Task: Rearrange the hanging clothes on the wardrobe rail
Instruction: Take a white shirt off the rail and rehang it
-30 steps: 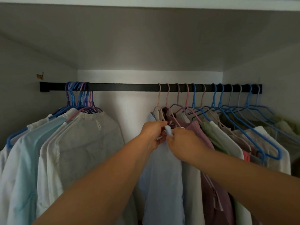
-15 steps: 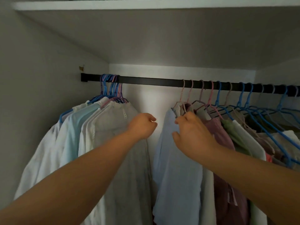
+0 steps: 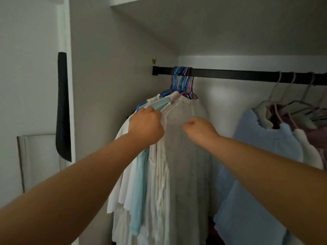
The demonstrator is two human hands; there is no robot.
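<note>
1. Both bare arms reach up and forward into the wardrobe.
2. The left hand (image 3: 146, 127) has its fingers curled in among the shoulders of the clothes bunched at the left end of the black rail (image 3: 247, 76). It looks like it grips them near a light teal shirt (image 3: 139, 188), but the fingertips are hidden, so I cannot tell just what it holds.
3. The right hand (image 3: 199, 130) is just to the right of the left hand. Its fingers are bent and it pinches the front of a grey shirt (image 3: 189, 165) near the top.
4. The grey shirt hangs at the right side of the left bunch, right under both hands.
5. The left bunch has white shirts (image 3: 123, 174), the one teal shirt and the one grey shirt. Their blue, purple and pink hangers (image 3: 182, 82) are packed too tight to count.
6. A bare bit of rail lies between the two bunches.
7. Far right, a second bunch starts with one light blue shirt (image 3: 256, 174). Behind it hang a cream top and a dark pink one, cut off by the edge.
</note>
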